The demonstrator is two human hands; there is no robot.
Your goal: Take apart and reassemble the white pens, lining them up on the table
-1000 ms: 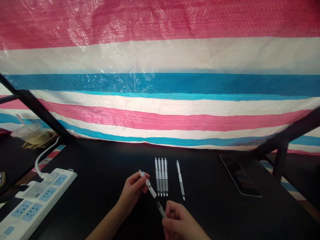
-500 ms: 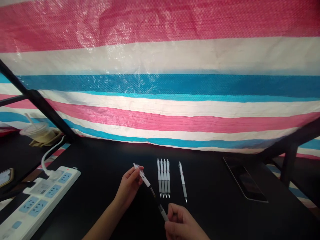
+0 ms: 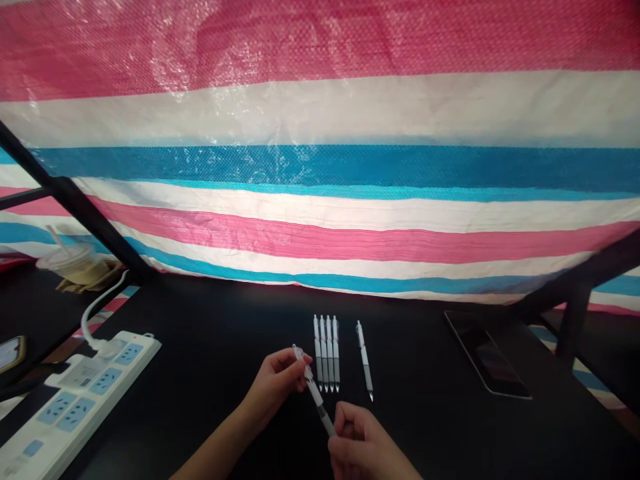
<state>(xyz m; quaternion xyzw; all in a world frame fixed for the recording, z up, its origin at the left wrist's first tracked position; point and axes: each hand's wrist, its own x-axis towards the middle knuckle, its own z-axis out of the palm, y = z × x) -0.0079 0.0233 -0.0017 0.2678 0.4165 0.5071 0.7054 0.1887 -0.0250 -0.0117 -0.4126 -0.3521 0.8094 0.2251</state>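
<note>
My left hand (image 3: pixel 280 383) pinches the white upper barrel of a pen (image 3: pixel 315 392) near its clip end. The pen's grey lower part is between the closed fingers of my right hand (image 3: pixel 363 440), lower and to the right. White and grey meet along one line, with a short darker band between them. Just beyond my hands, several white pens with grey grips (image 3: pixel 326 353) lie side by side, tips toward me. One more such pen (image 3: pixel 365 360) lies apart to their right, slightly tilted.
A white power strip (image 3: pixel 85 400) with a plugged-in adapter lies at the left. A black tablet (image 3: pixel 487 353) rests at the right. Farther left are a lidded cup (image 3: pixel 75 263) and a phone (image 3: pixel 11 353). Striped sheeting (image 3: pixel 320 167) hangs behind the black table (image 3: pixel 200 333).
My left hand has moved right and down, bringing the white barrel to the grey part. The gap showing the thin inner piece has closed. My right hand has hardly moved.
</note>
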